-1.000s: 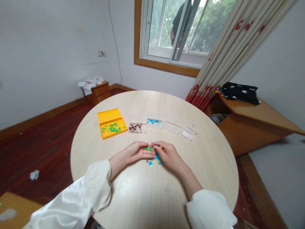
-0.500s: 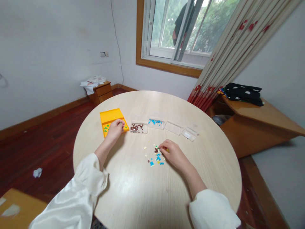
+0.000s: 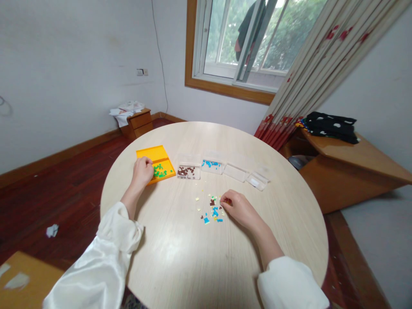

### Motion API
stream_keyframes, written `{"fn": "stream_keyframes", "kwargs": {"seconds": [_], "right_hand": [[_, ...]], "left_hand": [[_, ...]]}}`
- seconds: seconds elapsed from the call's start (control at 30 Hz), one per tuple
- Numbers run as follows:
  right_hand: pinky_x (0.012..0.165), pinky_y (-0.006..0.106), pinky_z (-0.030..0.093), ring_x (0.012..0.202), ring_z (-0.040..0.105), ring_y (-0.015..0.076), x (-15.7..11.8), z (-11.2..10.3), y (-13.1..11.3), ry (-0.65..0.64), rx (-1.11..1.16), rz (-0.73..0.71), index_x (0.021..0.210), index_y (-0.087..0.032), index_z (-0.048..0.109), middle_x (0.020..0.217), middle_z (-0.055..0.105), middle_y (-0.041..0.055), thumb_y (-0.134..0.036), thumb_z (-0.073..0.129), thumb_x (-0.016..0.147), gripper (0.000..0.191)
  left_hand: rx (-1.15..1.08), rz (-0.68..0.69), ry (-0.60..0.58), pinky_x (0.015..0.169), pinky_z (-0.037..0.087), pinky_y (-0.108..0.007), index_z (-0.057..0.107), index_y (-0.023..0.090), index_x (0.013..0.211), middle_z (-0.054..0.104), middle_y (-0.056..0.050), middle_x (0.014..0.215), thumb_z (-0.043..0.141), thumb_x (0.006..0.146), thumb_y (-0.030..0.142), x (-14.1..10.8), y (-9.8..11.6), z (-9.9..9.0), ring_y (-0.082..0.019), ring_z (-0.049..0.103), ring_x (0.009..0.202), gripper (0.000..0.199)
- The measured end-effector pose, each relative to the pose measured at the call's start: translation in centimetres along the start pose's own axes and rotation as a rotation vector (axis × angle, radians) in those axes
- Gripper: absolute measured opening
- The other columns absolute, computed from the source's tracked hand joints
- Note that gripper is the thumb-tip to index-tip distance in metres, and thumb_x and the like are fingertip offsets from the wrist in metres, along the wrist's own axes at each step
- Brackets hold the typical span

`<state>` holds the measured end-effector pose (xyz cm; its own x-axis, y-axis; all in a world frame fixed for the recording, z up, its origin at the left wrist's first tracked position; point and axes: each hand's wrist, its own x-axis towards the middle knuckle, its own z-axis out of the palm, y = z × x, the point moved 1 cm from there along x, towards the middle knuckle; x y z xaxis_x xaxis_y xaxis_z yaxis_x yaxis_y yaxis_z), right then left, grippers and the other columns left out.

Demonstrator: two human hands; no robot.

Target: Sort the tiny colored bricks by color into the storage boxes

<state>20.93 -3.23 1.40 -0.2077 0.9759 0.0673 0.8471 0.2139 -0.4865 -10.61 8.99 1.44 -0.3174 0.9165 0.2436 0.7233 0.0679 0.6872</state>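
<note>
My left hand (image 3: 143,171) is closed over the left part of an open yellow box (image 3: 153,152); whatever its fingers hold is too small to see. Green pieces (image 3: 161,170) lie in the box beside it. My right hand (image 3: 236,205) has its fingertips pinched together just right of the loose pieces, and their contents cannot be made out. Near it on the table lie a brown piece (image 3: 212,202), blue pieces (image 3: 215,211), a larger blue piece (image 3: 206,220) and several small pale and yellow bits.
Behind the loose pieces stand clear boxes: one with brown pieces (image 3: 188,172), one with blue pieces (image 3: 211,165), and two more (image 3: 236,172) (image 3: 256,182) to the right. All rest on the round table (image 3: 199,266). A person's dark clothing (image 3: 249,30) shows outside the window.
My left hand has moved left within the yellow box, uncovering more green pieces. My right hand has shifted slightly right, away from the brown piece.
</note>
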Motion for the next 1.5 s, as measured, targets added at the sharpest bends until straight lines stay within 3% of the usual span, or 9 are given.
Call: {"fn": "stream_keyframes", "kwargs": {"seconds": [0.33,0.5,0.67,0.83,1.03,1.13,1.4,1.5], "right_hand": [[0.066,0.027,0.041,0.069,0.055,0.0151,0.1,0.1,-1.0,0.121,0.091,-0.031,0.074,-0.017,0.057,0.072,0.061,0.0036,-0.014,0.046,0.081,0.014],[0.064,0.025,0.041,0.066,0.055,0.0137,0.2,0.2,-1.0,0.135,0.143,-0.045,0.075,-0.018,0.058,0.070,0.061,0.0020,-0.014,0.045,0.081,0.015],[0.070,0.027,0.043,0.074,0.057,0.0149,0.3,0.6,-0.8,0.134,0.130,-0.109,0.083,-0.016,0.063,0.079,0.063,0.0048,-0.012,0.047,0.081,0.016],[0.072,0.027,0.044,0.076,0.058,0.0150,0.5,1.0,-0.6,0.103,0.119,-0.110,0.078,-0.016,0.065,0.079,0.063,0.0053,-0.006,0.049,0.079,0.019],[0.072,0.027,0.044,0.076,0.058,0.0144,0.6,1.2,-0.6,0.090,0.086,-0.118,0.079,-0.016,0.064,0.080,0.063,0.0050,-0.005,0.050,0.079,0.017],[0.073,0.027,0.044,0.077,0.057,0.0147,0.7,1.4,-0.7,0.065,0.069,-0.125,0.077,-0.015,0.064,0.080,0.063,0.0053,-0.004,0.051,0.079,0.018],[0.074,0.027,0.043,0.079,0.055,0.0158,1.0,1.8,-0.8,0.054,-0.005,-0.127,0.076,-0.015,0.061,0.079,0.060,0.0052,-0.007,0.053,0.081,0.013],[0.075,0.027,0.042,0.080,0.054,0.0166,0.8,1.8,-0.9,0.052,-0.055,-0.119,0.075,-0.015,0.059,0.079,0.059,0.0053,-0.008,0.052,0.082,0.012]], "left_hand": [[0.122,-0.031,-0.012,0.089,0.036,-0.047,0.062,0.019,0.078,0.066,-0.011,0.098,0.048,0.070,0.011,-0.6,0.1,0.3,-0.033,0.053,0.106,0.018],[0.111,0.005,-0.019,0.090,0.037,-0.044,0.062,0.018,0.079,0.067,-0.011,0.097,0.046,0.072,0.014,-0.6,0.2,0.4,-0.030,0.056,0.103,0.018],[0.004,0.042,0.010,0.092,0.039,-0.039,0.061,0.017,0.079,0.068,-0.009,0.097,0.043,0.072,0.013,-0.7,0.4,0.3,-0.025,0.059,0.099,0.020],[-0.220,0.042,0.059,0.085,0.045,-0.029,0.058,0.017,0.074,0.067,-0.006,0.086,0.041,0.070,0.013,-0.3,0.2,0.4,-0.019,0.061,0.088,0.018],[-0.351,0.100,0.083,0.075,0.046,-0.027,0.058,0.016,0.077,0.064,-0.003,0.080,0.043,0.072,0.017,-1.4,1.1,1.2,-0.017,0.060,0.078,0.016],[-0.350,0.233,0.000,0.072,0.045,-0.028,0.060,0.015,0.079,0.064,-0.004,0.079,0.044,0.075,0.019,-3.2,2.6,1.9,-0.017,0.058,0.074,0.016],[-0.250,0.686,-0.429,0.078,0.042,-0.032,0.067,0.014,0.085,0.063,-0.007,0.085,0.052,0.081,0.016,-9.1,6.7,6.1,-0.018,0.056,0.084,0.016],[-0.157,0.778,-0.528,0.081,0.039,-0.035,0.070,0.015,0.091,0.062,-0.009,0.089,0.053,0.084,0.019,-10.4,7.7,7.4,-0.020,0.054,0.088,0.018]]}}
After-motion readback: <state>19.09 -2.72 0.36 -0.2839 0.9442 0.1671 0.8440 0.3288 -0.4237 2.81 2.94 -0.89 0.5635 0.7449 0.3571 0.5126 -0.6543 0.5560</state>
